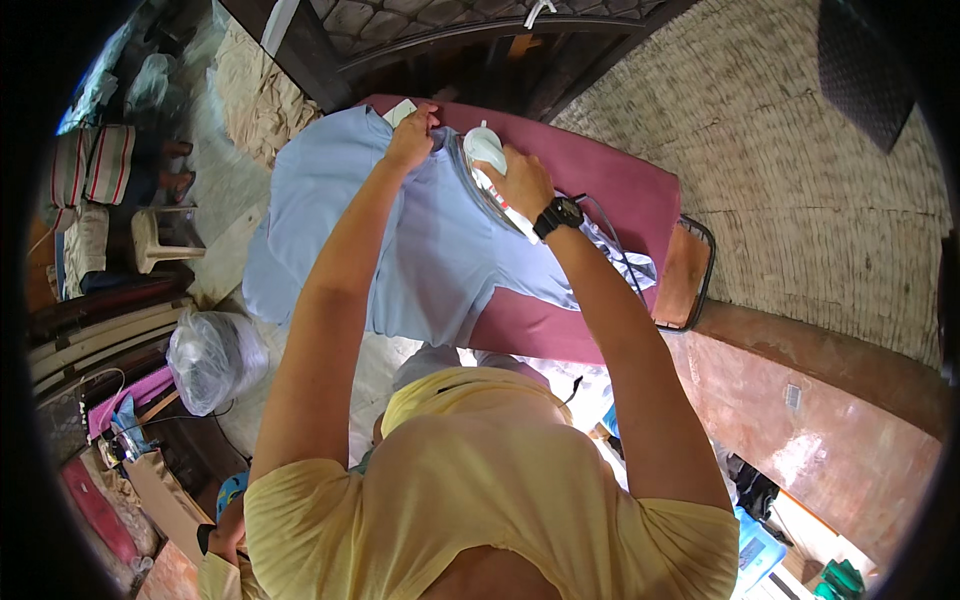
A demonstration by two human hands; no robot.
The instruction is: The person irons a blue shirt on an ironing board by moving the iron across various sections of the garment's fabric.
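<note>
A light blue shirt [430, 270] lies spread over a maroon ironing board [620, 190]. My right hand [522, 185] is wrapped round the handle of a white clothes iron [484, 147], which rests on the shirt near its collar. The iron's dark cord [610, 225] runs off to the right, across the sleeve. At the far edge of the board, my left hand [412, 140] pinches the shirt by its collar, fingers bent together. Beside these fingers is a small white flat object [399, 112], partly hidden, whose kind I cannot make out.
A dark metal gate [440, 45] stands just beyond the board. The board's wire-framed end [690, 275] juts out on the right. To the left are a plastic stool [160, 240], a clear plastic bag [215, 360] and a heap of beige cloth [265, 100]. Another person's arm [228, 530] shows lower left.
</note>
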